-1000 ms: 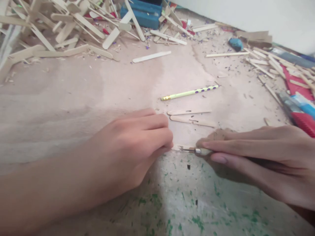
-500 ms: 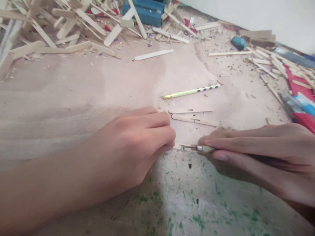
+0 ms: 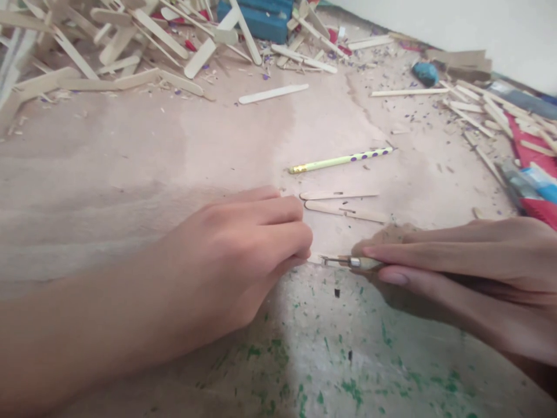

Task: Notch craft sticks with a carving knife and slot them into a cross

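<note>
My left hand [image 3: 243, 249] is closed, its bent fingertips pressing a craft stick [image 3: 315, 258] to the tabletop; most of that stick is hidden beneath the fingers. From the right, my right hand [image 3: 470, 267] pinches a thin carving tool [image 3: 355, 262] with a metal ferrule and narrow metal tip. The tip rests on or just above the exposed part of the stick. Two craft sticks with small notches, an upper one [image 3: 322, 196] and a lower one [image 3: 319, 206], lie just beyond both hands. Behind them is a light green pencil [image 3: 326, 164] with dark spots.
Piled craft sticks [image 3: 161, 38] fill the far left, by a blue block-like object [image 3: 267, 20]. One loose stick [image 3: 274, 94] lies in front of them. At right are a blue lump [image 3: 425, 74], more sticks and a red item [image 3: 533, 142]. Shavings dot the table.
The view has shifted very slightly. Both hands, the carving tool and the stick keep the same positions relative to each other.
</note>
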A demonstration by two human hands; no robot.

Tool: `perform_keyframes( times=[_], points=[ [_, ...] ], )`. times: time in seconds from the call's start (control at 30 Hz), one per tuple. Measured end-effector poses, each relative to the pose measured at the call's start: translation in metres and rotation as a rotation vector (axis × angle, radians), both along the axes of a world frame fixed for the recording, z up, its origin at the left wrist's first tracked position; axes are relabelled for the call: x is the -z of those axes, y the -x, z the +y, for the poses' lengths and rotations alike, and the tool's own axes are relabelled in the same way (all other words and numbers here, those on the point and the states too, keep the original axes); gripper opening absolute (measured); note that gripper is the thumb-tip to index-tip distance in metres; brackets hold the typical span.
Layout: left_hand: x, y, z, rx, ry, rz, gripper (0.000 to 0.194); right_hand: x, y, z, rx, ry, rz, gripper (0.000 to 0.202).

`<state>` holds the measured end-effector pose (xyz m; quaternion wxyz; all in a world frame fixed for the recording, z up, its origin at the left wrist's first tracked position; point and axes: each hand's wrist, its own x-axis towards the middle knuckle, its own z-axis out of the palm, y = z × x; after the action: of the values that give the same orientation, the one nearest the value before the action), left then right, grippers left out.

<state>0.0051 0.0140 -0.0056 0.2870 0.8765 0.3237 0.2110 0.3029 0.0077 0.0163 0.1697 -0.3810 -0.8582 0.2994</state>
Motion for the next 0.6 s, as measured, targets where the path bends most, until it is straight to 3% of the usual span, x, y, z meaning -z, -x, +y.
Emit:
perform_keyframes(
  times=[0.6],
  points=[
    [0.0015, 0.002, 0.0, 0.0, 0.0, -0.004, 0.028, -0.0004, -0.0031, 0.0004, -0.005, 0.0, -0.014, 0.024]
  ],
)
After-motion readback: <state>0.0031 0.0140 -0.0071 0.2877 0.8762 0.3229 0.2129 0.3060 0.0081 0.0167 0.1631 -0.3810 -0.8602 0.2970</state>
